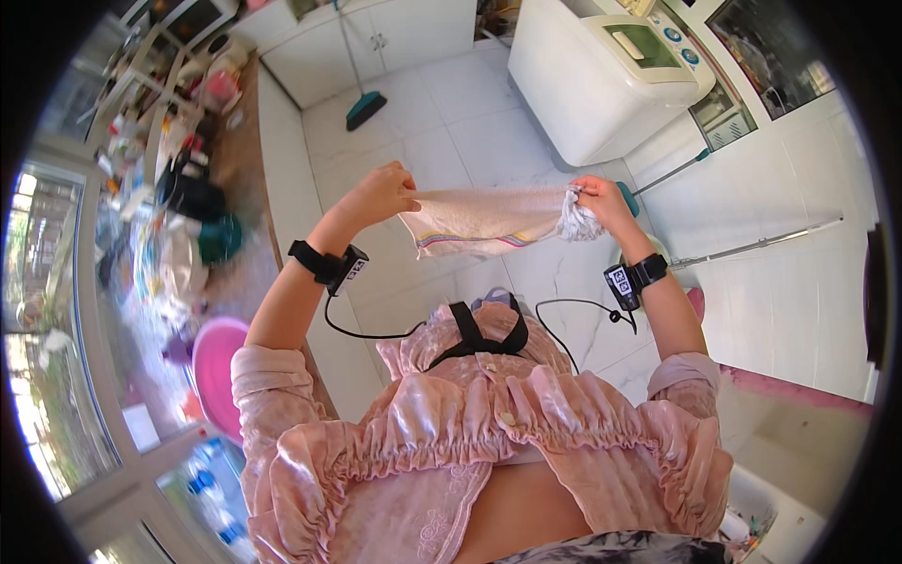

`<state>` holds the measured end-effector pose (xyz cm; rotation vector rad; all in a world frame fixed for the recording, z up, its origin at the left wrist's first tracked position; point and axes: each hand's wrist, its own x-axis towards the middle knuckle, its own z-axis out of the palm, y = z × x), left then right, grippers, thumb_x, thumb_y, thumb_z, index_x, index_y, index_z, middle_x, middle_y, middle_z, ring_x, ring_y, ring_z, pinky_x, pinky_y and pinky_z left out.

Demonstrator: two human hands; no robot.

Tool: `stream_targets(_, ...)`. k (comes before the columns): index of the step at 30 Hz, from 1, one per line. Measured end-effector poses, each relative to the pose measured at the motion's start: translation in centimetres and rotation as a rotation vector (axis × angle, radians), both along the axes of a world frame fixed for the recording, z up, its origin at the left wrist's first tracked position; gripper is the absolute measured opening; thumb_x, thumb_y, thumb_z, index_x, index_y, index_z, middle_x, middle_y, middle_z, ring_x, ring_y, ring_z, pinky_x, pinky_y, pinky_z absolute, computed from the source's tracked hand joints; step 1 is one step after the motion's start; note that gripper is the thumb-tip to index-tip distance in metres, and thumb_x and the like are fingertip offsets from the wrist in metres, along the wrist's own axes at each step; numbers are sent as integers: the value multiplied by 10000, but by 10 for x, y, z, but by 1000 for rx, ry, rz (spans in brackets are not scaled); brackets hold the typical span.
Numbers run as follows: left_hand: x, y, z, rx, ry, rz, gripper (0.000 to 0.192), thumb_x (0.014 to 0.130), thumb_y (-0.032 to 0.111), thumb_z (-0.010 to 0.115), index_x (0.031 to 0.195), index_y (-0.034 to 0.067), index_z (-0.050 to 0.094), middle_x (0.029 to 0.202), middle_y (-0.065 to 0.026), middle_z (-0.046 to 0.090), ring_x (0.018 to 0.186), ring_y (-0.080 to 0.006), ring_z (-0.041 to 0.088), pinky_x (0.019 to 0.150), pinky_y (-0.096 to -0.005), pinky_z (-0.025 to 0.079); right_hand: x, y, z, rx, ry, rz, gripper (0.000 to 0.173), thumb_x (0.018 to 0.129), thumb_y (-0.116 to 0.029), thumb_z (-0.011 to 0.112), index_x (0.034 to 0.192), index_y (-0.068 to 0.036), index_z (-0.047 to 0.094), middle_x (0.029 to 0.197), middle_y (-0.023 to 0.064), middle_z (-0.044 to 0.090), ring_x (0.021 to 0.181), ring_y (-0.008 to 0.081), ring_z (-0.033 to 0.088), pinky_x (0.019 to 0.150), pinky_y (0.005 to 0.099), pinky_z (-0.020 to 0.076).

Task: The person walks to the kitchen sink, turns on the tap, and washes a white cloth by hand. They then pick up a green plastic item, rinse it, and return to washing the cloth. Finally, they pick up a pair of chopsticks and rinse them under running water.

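A pale towel (486, 215) with a coloured stripe band is stretched level between my two hands, above the tiled floor. My left hand (386, 192) pinches its left end between thumb and fingers. At the other end my right hand (600, 199) grips the cloth, where a bunched greyish-white piece (579, 217) hangs down. Whether that piece belongs to the towel or is separate, I cannot tell. The towel's lower edge sags and hangs loose.
A white twin-tub washing machine (599, 84) stands ahead on the right. Ahead lies a green broom (366, 110) against white cabinets (423, 35). A metal pole (761, 243) leans at right. On the left, a cluttered counter (246, 176) runs past a pink basin (220, 374).
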<state>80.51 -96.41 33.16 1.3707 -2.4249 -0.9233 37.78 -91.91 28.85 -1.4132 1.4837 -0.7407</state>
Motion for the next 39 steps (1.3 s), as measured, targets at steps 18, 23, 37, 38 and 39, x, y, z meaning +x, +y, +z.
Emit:
stream_targets(18, -157, -560, 6, 845, 646, 173, 429, 1017, 407, 483, 1196, 30, 581, 1063, -19, 650, 964, -114, 616, 845, -276, 499, -88, -511, 73, 138, -513, -162, 182, 834, -39, 533, 981, -27, 641, 874, 34, 649, 793, 107, 617, 718, 245, 486)
stream_targets(23, -215, -685, 11, 1071, 948, 251, 516, 999, 475, 480, 1220, 16, 560, 1116, -95, 642, 1001, -169, 625, 877, -340, 506, -33, -685, 72, -166, -143, 133, 224, 816, -88, 628, 1028, -17, 614, 883, 29, 635, 803, 102, 581, 715, 277, 487)
stream_targets(37, -303, -1105, -70, 1188, 763, 279, 341, 972, 264, 590, 1192, 6, 562, 1086, -69, 651, 961, -167, 646, 816, -297, 526, -58, -1027, 36, 58, -21, 206, 415, 819, -122, 614, 1230, -58, 602, 984, 153, 692, 809, 273, 655, 741, 348, 503)
stream_targets(38, -310, -1119, -69, 1130, 760, 269, 315, 972, 247, 591, 1178, 10, 570, 1070, -62, 653, 953, -160, 643, 812, -285, 520, -66, -1038, 33, 46, -26, 140, 431, 823, -130, 637, 1246, -60, 596, 1006, 133, 687, 762, 217, 631, 708, 327, 492)
stream_targets(39, -320, -1139, -67, 1058, 710, 270, 290, 972, 238, 592, 1161, 19, 581, 1049, -54, 652, 938, -151, 638, 808, -278, 514, -73, -1052, 31, 2, -12, 105, 443, 825, -133, 643, 1258, -60, 588, 1013, 128, 683, 746, 205, 618, 700, 322, 489)
